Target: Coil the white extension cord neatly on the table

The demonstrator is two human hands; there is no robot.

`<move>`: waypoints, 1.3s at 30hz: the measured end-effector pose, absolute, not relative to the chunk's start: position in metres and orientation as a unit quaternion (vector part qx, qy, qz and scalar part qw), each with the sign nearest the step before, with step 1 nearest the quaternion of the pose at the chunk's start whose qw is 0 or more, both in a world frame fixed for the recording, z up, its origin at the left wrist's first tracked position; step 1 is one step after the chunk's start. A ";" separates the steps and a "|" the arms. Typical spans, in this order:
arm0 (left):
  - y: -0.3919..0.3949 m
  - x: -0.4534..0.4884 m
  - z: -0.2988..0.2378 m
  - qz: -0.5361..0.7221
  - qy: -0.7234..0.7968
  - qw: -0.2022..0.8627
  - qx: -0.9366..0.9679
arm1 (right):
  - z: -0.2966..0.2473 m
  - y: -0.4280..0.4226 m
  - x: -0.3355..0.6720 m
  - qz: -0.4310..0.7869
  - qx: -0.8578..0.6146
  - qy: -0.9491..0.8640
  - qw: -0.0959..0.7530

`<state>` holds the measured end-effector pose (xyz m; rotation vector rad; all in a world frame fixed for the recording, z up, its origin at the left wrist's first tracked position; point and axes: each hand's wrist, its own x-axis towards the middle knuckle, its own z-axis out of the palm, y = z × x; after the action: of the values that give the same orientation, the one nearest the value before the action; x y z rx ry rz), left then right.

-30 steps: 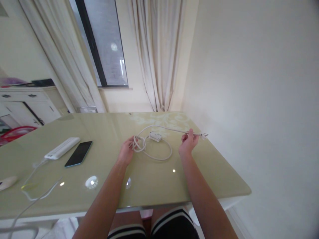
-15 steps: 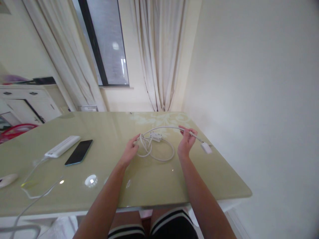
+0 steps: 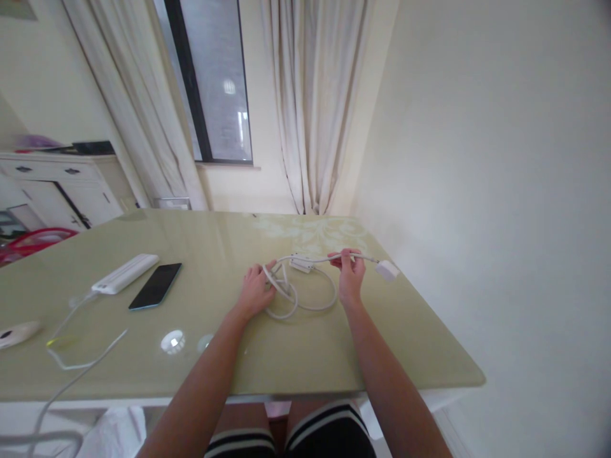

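Observation:
A white cable (image 3: pixel 305 308) lies in loops on the glossy green table (image 3: pixel 305 356), with a small white inline box (image 3: pixel 300 261) partway along it. My left hand (image 3: pixel 255 291) is closed on the bunched loops at the left end. My right hand (image 3: pixel 351 273) pinches the cable near its free end, holding it a little above the table. Just right of that hand, the white plug (image 3: pixel 387 270) sticks out past the fingers.
A black phone (image 3: pixel 155 285) and a white power strip (image 3: pixel 125 273) lie at the left. Another white cord (image 3: pixel 76 362) runs along the left front, near a white object (image 3: pixel 16 333) at the edge. The wall is close on the right; curtains and a window stand behind.
My right hand has slid inward along the cable and drawn the plug end nearer. The left hand has gathered the loops and moved slightly toward me.

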<state>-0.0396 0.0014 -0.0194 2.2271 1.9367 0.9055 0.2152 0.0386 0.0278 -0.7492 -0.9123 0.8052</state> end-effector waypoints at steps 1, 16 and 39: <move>0.003 -0.040 -0.022 0.318 0.611 0.032 0.725 | 0.027 0.038 0.214 0.381 -0.343 -0.425 0.746; -0.016 -0.015 -0.003 0.325 0.492 0.050 0.806 | 0.013 0.024 0.185 0.393 -0.369 -0.599 0.593; -0.013 -0.036 0.000 0.288 0.569 -0.005 0.770 | 0.019 0.023 0.182 0.432 -0.337 -0.512 0.661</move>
<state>-0.0358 -0.0127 -0.0002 2.4283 1.7941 0.9066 0.1824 0.0234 0.0187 -0.7633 -1.1584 0.9780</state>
